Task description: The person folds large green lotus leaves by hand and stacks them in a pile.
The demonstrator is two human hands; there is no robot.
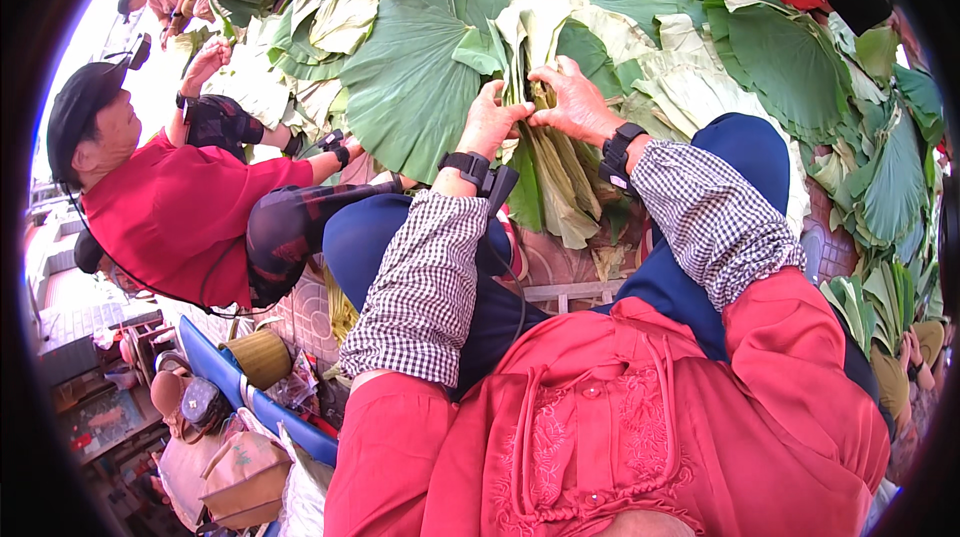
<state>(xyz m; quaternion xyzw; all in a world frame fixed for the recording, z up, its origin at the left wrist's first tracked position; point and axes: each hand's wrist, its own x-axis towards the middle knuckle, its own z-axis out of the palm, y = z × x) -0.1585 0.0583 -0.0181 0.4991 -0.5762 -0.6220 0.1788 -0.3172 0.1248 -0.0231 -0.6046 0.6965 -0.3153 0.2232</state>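
Between my knees stands a gathered bundle of folded lotus leaves (559,177), green on the left and yellowish on the right, bunched narrow at its middle. My left hand (491,116) grips the bundle's left side there. My right hand (576,103) holds the right side at the same height, fingers curled around it, and the two thumbs meet at the front. A tie around the bundle cannot be made out. A large green lotus leaf (420,71) spreads out just beyond my left hand. Pale leaf undersides (682,71) lie beyond my right hand.
Close on my left sits a co-worker in a red shirt (187,214), one hand near the large leaf. More lotus leaves (787,64) cover the ground ahead and right. Other people sit around the pile. A blue bench (281,409), a yellowish container (259,358) and bags (244,477) are at lower left.
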